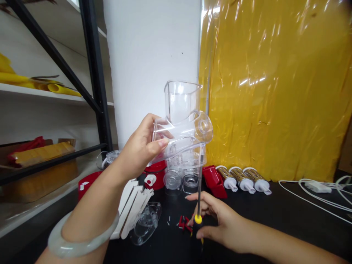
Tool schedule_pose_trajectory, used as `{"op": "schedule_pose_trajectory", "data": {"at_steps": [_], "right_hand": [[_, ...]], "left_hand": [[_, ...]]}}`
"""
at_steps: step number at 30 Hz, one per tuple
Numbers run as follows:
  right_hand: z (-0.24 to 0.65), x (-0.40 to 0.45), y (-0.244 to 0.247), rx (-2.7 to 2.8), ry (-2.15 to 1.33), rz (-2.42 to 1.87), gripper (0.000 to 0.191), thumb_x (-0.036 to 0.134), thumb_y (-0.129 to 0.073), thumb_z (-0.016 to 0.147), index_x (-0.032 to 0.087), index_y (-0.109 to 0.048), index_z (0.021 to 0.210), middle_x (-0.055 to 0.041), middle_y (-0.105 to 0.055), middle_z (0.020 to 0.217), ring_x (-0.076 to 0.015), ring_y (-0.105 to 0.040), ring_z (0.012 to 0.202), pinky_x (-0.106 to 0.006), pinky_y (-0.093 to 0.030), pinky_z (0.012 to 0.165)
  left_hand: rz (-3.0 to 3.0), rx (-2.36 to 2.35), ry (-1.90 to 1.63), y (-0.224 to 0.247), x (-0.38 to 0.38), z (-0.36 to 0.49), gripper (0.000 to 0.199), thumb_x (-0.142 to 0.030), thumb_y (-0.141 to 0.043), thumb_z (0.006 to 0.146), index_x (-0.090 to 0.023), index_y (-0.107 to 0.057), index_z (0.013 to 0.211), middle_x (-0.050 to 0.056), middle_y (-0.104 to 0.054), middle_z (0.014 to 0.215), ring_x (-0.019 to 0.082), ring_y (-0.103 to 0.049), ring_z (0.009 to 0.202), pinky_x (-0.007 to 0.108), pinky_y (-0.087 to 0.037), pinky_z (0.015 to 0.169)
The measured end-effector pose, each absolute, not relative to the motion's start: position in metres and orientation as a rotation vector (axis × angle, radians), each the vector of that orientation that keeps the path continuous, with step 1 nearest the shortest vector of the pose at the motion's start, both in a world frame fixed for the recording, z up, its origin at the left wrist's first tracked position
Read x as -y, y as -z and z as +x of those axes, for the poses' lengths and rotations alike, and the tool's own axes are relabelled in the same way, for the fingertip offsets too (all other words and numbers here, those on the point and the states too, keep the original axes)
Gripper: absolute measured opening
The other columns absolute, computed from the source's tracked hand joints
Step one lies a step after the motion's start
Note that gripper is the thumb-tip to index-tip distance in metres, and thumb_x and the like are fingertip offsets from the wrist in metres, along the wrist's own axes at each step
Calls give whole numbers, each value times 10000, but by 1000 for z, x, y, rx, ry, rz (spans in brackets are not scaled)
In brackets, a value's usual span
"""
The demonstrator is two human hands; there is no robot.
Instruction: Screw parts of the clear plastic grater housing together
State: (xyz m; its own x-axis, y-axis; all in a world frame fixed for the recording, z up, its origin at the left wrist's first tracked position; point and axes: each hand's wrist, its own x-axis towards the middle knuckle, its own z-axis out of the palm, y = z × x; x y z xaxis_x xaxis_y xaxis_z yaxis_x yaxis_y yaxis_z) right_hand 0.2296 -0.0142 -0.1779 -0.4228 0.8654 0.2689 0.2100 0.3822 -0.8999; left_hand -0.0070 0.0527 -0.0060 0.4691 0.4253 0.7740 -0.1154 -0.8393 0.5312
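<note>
My left hand [144,145] grips a clear plastic housing [180,130] by its left end, holding it up above the black table. The housing has a square chute on top and a round opening at its right end. Below it, my right hand [217,222] holds a screwdriver [199,194] by its black and yellow handle, shaft pointing up. The screwdriver's tip meets the underside of the housing near its right end; the exact contact point is hard to see through the plastic.
Small red parts [184,223] and screws [168,220] lie on the table [247,216]. White strips [134,209] and a clear plate [147,223] are at left. Metal grater drums [242,179], red parts [214,180] and a white cable [299,197] sit at right.
</note>
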Motion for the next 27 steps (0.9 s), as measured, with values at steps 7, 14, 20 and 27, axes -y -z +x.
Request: {"op": "schedule_pose_trajectory", "data": {"at_steps": [7,14,20,27], "right_hand": [[231,18,173,1959,-1042,-857,803,225,-832,769,259,-394,1441,-105,-620,1337,-252,-581,1279,-463,-423,1134],[230,14,179,1914,-930,-994,870,320,-924,671,236,-471,1410,-17,-658,987,-232,-675,971,-440,-510,988],[240,21,159,2182,-1015,-1030,1117,327,-964,606,247,-355,1539,-100,-608,1373,-258,-607,1224,-408,-443,1100],[229,11,177,2099,-1085,-1071,604,473,-956,612,219,-690,1092,2,-759,942,-182,-698,847,-288,-560,776]], "left_hand": [[2199,-257,-1378,5,-52,-5,449,-507,-709,769,-198,-494,1014,51,-635,914,170,-547,747,331,-427,645],[2211,-260,-1372,5,-52,-6,443,-509,-703,785,-196,-488,1014,46,-640,910,155,-538,729,321,-430,645],[2217,-243,-1412,7,-58,-7,459,-501,-708,767,-181,-504,1025,44,-647,910,152,-558,748,306,-449,669],[2207,-202,-1397,7,-57,-6,453,-496,-709,775,-176,-505,1023,53,-654,904,129,-542,681,281,-440,617]]}}
